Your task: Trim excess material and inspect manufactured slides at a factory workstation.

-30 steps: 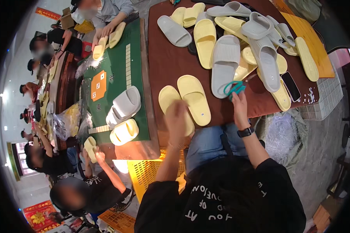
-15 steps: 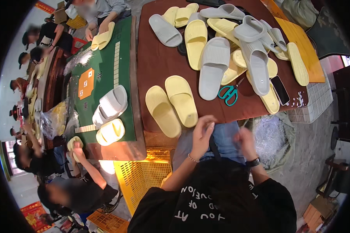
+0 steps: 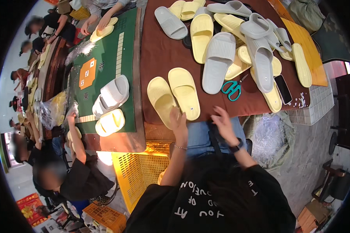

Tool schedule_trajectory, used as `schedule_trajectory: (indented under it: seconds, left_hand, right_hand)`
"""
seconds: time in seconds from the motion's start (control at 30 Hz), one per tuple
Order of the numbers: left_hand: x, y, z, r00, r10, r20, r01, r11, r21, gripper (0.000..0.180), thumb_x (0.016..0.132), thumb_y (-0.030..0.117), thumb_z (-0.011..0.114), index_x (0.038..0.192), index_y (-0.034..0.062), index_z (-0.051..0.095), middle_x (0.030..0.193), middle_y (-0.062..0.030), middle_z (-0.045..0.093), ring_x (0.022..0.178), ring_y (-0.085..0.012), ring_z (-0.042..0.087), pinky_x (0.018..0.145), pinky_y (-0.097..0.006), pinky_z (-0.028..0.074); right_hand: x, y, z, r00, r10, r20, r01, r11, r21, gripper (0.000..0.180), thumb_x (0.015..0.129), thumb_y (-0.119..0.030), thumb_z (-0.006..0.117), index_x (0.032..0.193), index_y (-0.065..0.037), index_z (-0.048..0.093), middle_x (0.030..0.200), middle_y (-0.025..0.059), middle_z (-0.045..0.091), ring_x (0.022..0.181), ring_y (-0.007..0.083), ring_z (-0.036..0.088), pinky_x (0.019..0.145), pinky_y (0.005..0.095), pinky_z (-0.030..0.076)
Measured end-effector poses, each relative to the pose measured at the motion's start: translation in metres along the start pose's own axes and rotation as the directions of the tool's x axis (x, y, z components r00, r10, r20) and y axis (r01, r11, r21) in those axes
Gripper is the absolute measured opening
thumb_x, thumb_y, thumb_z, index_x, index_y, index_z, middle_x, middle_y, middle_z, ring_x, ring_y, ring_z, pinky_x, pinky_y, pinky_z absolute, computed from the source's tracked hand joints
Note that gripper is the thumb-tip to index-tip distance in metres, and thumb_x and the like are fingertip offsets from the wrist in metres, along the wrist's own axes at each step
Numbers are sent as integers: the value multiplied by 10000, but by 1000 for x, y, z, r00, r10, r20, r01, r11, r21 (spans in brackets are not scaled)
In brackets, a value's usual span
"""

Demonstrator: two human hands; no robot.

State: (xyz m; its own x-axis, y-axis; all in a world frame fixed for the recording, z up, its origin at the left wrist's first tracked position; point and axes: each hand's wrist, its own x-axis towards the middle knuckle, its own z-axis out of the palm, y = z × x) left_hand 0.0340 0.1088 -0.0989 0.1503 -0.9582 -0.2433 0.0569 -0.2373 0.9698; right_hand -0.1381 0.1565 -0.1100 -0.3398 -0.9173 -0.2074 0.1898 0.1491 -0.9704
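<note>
A pair of yellow slide sandals lies at the near edge of the brown-covered table: the left slide [image 3: 158, 93] and the right slide [image 3: 182, 83], side by side, with open toes facing me. My left hand [image 3: 179, 126] is empty, its fingers stretched up over the near end of the left slide; I cannot tell whether it touches. To the right, my right hand [image 3: 223, 123] hovers at the table edge with fingers apart and nothing in them. Teal-handled scissors [image 3: 231, 91] lie beyond it, next to a grey slide [image 3: 217, 64].
Grey and yellow slides [image 3: 259, 62] are heaped across the back. A phone [image 3: 282, 89] lies at the right, near white scraps [image 3: 300, 101]. On the left stands a green-topped table [image 3: 125, 50] with more slides [image 3: 111, 122]; below is a yellow crate [image 3: 130, 178]. Co-workers sit at left.
Both my hands have moved: the left one leftward to the yellow pair, the right one up and left, its fingers now spread. The view has shifted slightly. A co-worker's arm at left has risen.
</note>
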Motion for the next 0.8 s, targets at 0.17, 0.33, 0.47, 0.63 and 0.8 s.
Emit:
schedule_trajectory:
  seconds: [0.17,0.33,0.47,0.63,0.8]
  left_hand:
    - [1,-2,-5,996,-40,81,39,999,18,591,954,196,520,1474,120,250,1443,-46,401,1240,-162,460,828,-252,432]
    - [-3,24,-17,963,-269,2,263,940,-218,515,975,233,463,1443,106,288,1420,-67,424,1214,-205,498,896,-317,467]
    - [-17,68,-2,921,-172,350,372,661,-652,571,945,264,455,1412,-19,288,1384,-174,440,1241,-320,468,1037,-465,380]
    - [-37,93,8,778,-84,623,578,485,-656,758,840,404,408,1392,-100,283,1328,-294,461,1204,-402,493,1049,-466,381]
    - [-49,112,12,819,-92,567,515,553,-655,754,838,402,424,1398,-83,282,1316,-308,460,1195,-422,492,1035,-490,391]
  right_hand:
    - [41,27,62,999,-12,34,25,909,-417,214,874,-144,643,1022,7,611,909,115,665,745,192,637,691,308,503]
    - [20,-43,57,959,273,76,-278,958,64,185,874,-132,666,979,17,636,760,-14,619,684,73,553,598,237,443]
    - [-24,-68,32,925,197,324,-166,979,-119,299,858,-137,692,1105,15,616,633,-86,494,575,17,408,526,197,350]
    - [-62,-104,47,988,-157,-8,155,979,-134,465,744,-64,767,1169,3,592,1057,68,549,783,117,509,693,250,443]
    - [-68,-106,35,873,-430,229,488,764,-422,381,703,-85,759,1074,-88,669,1195,91,517,1056,261,487,899,366,412]
